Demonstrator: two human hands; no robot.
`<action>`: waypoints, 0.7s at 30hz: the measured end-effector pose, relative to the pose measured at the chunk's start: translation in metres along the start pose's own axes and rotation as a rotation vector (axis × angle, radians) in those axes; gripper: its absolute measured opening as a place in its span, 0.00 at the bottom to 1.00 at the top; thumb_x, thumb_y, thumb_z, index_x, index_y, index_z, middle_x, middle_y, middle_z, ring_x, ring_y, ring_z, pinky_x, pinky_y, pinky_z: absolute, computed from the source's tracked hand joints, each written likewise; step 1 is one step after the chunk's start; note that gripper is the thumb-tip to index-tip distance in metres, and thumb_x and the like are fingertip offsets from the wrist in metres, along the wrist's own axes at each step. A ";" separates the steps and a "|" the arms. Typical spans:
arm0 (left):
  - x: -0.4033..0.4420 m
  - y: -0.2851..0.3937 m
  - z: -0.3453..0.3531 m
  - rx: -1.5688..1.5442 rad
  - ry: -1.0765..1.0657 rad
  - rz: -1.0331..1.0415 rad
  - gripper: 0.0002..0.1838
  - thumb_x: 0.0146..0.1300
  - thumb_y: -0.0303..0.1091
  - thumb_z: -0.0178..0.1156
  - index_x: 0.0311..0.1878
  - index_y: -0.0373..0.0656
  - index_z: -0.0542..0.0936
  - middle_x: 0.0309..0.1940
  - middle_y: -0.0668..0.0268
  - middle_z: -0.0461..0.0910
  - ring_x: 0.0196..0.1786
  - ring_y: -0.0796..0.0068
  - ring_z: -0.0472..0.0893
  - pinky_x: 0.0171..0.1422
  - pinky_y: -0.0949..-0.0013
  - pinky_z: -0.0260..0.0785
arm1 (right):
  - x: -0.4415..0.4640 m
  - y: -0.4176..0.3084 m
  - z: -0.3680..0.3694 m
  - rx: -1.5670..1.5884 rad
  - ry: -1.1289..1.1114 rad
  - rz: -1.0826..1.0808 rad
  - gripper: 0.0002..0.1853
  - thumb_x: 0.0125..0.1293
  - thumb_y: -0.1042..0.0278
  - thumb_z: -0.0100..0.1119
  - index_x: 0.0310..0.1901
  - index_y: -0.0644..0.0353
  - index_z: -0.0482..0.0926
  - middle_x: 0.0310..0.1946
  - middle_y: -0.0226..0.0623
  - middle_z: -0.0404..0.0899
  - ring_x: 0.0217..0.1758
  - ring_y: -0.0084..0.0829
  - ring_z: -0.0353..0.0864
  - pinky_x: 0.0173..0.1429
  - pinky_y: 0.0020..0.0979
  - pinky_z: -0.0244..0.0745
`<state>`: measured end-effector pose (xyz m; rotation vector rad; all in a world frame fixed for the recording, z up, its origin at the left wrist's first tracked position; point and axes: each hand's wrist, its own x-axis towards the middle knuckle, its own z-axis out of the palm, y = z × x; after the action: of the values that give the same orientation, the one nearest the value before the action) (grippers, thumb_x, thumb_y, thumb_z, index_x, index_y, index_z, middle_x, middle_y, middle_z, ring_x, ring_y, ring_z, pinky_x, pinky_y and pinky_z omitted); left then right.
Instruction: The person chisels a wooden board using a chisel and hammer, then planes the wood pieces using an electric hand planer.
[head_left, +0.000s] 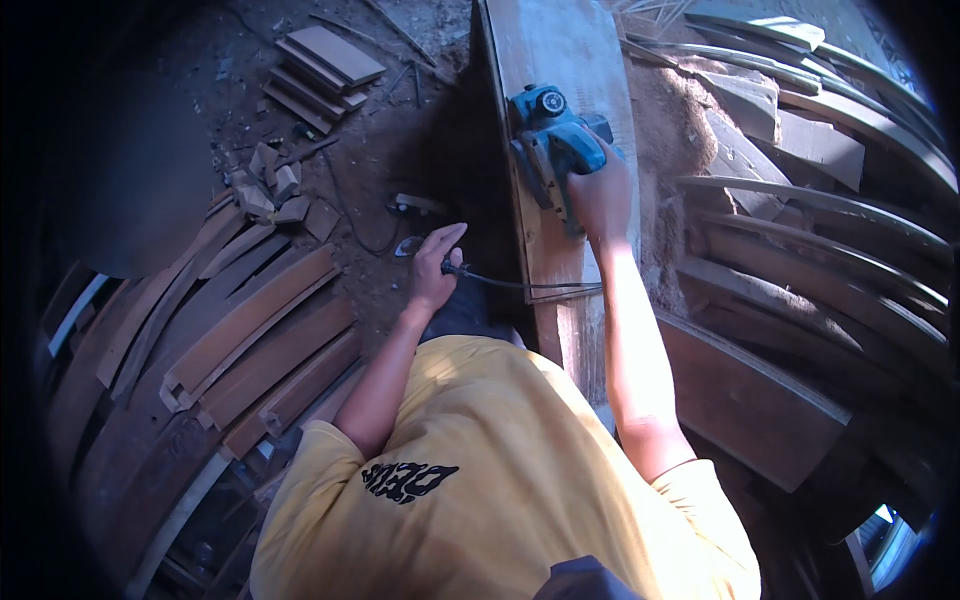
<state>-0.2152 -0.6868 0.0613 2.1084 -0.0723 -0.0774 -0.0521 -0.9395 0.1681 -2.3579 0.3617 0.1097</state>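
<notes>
A teal electric hand planer [556, 138] rests on a long wooden board [556, 45] that runs away from me. My right hand [603, 200] is closed around the planer's rear handle; it looks slightly blurred. Left of the board, my left hand [436, 268] is raised above the floor, its fingers partly curled about the dark end of a power cord [520, 286]. From there the cord crosses the near part of the board, below my right wrist. The planer's sole is hidden against the wood.
Flat boards [325, 62] are stacked on the floor at upper left, with small wood blocks [275, 190] nearer. Long timber pieces [270, 310] lie at left. Sawdust [680, 125] and curved planks [810, 215] flank the board's right side.
</notes>
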 end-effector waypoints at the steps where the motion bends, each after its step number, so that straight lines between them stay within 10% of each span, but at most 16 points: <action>1: 0.003 -0.001 -0.001 0.001 -0.001 -0.004 0.20 0.76 0.28 0.60 0.68 0.40 0.83 0.64 0.51 0.84 0.66 0.47 0.84 0.73 0.55 0.76 | 0.008 -0.003 0.002 0.002 0.010 -0.008 0.30 0.59 0.71 0.66 0.66 0.47 0.87 0.50 0.57 0.89 0.57 0.59 0.87 0.62 0.48 0.82; 15: 0.038 -0.001 -0.022 -0.104 0.010 -0.101 0.21 0.84 0.41 0.56 0.69 0.41 0.84 0.64 0.50 0.85 0.66 0.48 0.84 0.72 0.56 0.74 | 0.152 -0.066 0.032 -0.016 0.063 -0.113 0.21 0.57 0.67 0.65 0.53 0.58 0.91 0.43 0.59 0.90 0.50 0.60 0.89 0.59 0.52 0.84; 21: 0.065 0.016 -0.026 -0.232 -0.028 -0.210 0.19 0.80 0.30 0.56 0.68 0.39 0.84 0.63 0.51 0.85 0.65 0.52 0.85 0.69 0.58 0.77 | 0.274 -0.070 0.069 -0.204 0.140 -0.232 0.23 0.59 0.56 0.69 0.50 0.66 0.89 0.44 0.65 0.88 0.53 0.63 0.89 0.59 0.49 0.83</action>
<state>-0.1489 -0.6784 0.0867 1.8767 0.1365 -0.2300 0.2318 -0.9061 0.1151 -2.5985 0.1461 -0.1351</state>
